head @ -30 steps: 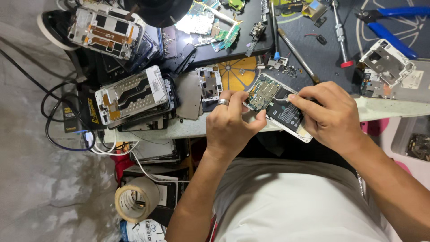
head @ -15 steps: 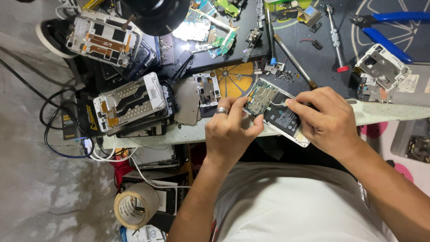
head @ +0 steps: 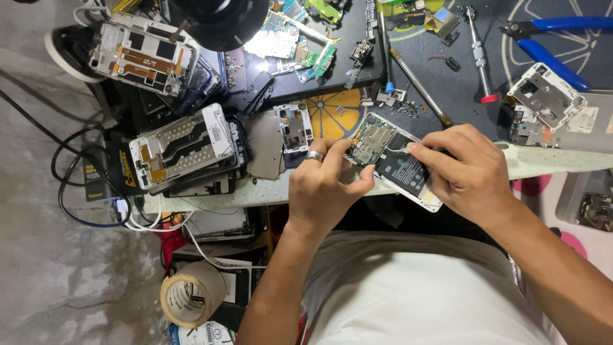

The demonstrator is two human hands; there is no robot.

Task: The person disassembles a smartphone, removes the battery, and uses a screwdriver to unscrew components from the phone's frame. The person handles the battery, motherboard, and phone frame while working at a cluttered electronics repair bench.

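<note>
Left hand [head: 325,185] grip holding opened phone [head: 393,160] | right hand [head: 469,176] grip pinching tweezers [head: 401,147] over it

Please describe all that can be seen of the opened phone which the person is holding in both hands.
The opened white-framed phone has no back cover, so its green circuit board and black battery are exposed. It lies tilted, diagonally, over the front edge of the pale worktop, board end towards the left hand. That hand, wearing a ring, grips the board end. The right hand rests on the battery end, its fingertips pressing a thin metal tool to the board.
</note>
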